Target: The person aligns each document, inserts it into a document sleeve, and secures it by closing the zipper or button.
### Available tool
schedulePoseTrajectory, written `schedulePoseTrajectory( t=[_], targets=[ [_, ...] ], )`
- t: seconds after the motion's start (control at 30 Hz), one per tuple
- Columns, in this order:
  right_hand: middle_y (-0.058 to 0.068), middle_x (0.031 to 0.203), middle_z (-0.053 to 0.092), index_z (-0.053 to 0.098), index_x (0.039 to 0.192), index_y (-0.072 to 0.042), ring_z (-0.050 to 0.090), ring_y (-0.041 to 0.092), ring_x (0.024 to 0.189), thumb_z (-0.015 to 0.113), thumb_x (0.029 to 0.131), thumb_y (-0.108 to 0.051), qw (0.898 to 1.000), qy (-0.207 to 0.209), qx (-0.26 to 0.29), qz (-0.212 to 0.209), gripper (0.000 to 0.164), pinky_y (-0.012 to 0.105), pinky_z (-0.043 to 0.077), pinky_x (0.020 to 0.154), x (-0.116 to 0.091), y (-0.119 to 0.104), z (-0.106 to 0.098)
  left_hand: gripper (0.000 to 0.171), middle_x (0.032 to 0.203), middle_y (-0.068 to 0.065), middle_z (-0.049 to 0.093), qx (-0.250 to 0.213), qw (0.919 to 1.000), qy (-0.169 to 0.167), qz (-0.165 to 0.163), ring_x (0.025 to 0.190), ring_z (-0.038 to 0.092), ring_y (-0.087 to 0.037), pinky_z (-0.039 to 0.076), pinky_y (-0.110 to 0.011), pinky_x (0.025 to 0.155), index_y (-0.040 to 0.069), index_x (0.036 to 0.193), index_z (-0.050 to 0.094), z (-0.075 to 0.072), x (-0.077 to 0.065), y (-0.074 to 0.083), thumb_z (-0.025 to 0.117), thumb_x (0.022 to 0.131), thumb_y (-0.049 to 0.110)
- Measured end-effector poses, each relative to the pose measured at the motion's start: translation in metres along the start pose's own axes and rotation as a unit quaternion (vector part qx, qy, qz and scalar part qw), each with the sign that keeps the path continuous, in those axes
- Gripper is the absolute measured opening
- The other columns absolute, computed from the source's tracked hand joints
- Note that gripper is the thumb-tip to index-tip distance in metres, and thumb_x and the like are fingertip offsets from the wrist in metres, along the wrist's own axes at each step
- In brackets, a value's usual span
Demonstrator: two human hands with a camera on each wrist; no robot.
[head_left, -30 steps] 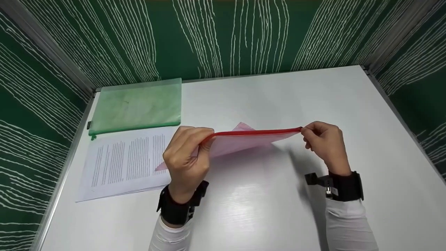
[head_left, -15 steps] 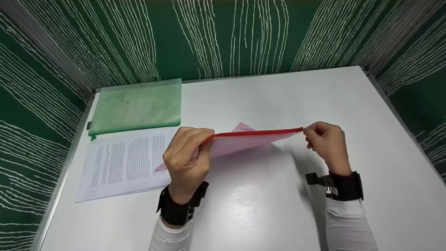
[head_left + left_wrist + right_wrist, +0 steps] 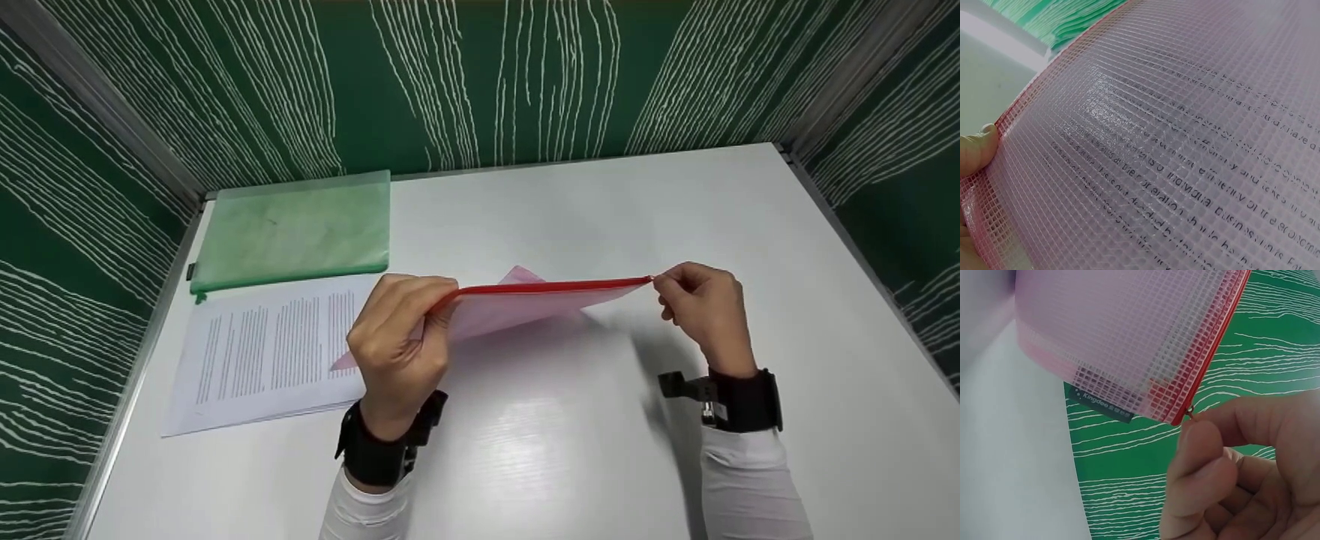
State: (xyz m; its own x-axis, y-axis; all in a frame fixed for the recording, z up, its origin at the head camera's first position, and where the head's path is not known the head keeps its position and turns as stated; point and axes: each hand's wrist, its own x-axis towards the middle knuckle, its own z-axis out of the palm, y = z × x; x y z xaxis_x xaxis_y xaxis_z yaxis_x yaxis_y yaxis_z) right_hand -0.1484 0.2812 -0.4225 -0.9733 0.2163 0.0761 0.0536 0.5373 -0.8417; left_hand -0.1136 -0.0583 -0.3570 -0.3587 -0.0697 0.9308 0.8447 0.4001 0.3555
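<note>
A pink mesh zipper pouch (image 3: 510, 315) with a red zipper (image 3: 555, 286) along its upper edge is held over the table. My left hand (image 3: 401, 345) grips its left end, fingers over the zipper edge and thumb beneath. At the right end, my right hand (image 3: 705, 311) pinches the small zipper pull (image 3: 1189, 413) between thumb and forefinger, beside the pouch's corner. A dark brand label (image 3: 1103, 402) shows near that corner in the right wrist view. Seen in the left wrist view, printed text appears through the mesh (image 3: 1072, 140); the left thumb (image 3: 977, 149) presses its edge.
A green zipper pouch (image 3: 296, 229) lies at the table's back left. Printed sheets (image 3: 255, 360) are in front of it, partly covered by the left hand and the pink pouch. Green walls with white lines (image 3: 480, 82) border the white table (image 3: 750, 217).
My right hand has shifted very slightly to the right, still pinching the zipper pull. The left hand keeps its grip on the pouch, almost unmoved.
</note>
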Motion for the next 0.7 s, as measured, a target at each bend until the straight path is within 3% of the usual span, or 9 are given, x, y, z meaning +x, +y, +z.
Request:
schedulePoseTrajectory(
  t=[0.4, 0.7],
  targets=[
    [-0.005, 0.064, 0.062, 0.071, 0.084, -0.002, 0.061, 0.011, 0.053, 0.063, 0.094, -0.01, 1.0, 0.003, 0.002, 0.0, 0.015, 0.019, 0.043, 0.049, 0.0015, 0.004, 0.0011, 0.009, 0.083, -0.009, 0.075, 0.006, 1.0, -0.002, 0.003, 0.074, 0.065, -0.022, 0.055, -0.028, 0.071, 0.0, 0.085, 0.078, 0.0, -0.002, -0.0004, 0.084, 0.079, -0.004],
    [-0.003, 0.064, 0.063, 0.07, 0.083, -0.001, 0.059, 0.005, 0.052, 0.063, 0.094, -0.009, 1.0, 0.007, 0.009, 0.001, 0.015, 0.019, 0.044, 0.049, 0.0026, 0.006, 0.002, 0.01, 0.083, -0.009, 0.075, 0.008, 0.9999, -0.004, 0.01, 0.074, 0.064, -0.022, 0.055, -0.029, 0.07, -0.001, 0.085, 0.077, 0.0004, -0.0026, -0.0007, 0.084, 0.079, -0.005]
  ],
)
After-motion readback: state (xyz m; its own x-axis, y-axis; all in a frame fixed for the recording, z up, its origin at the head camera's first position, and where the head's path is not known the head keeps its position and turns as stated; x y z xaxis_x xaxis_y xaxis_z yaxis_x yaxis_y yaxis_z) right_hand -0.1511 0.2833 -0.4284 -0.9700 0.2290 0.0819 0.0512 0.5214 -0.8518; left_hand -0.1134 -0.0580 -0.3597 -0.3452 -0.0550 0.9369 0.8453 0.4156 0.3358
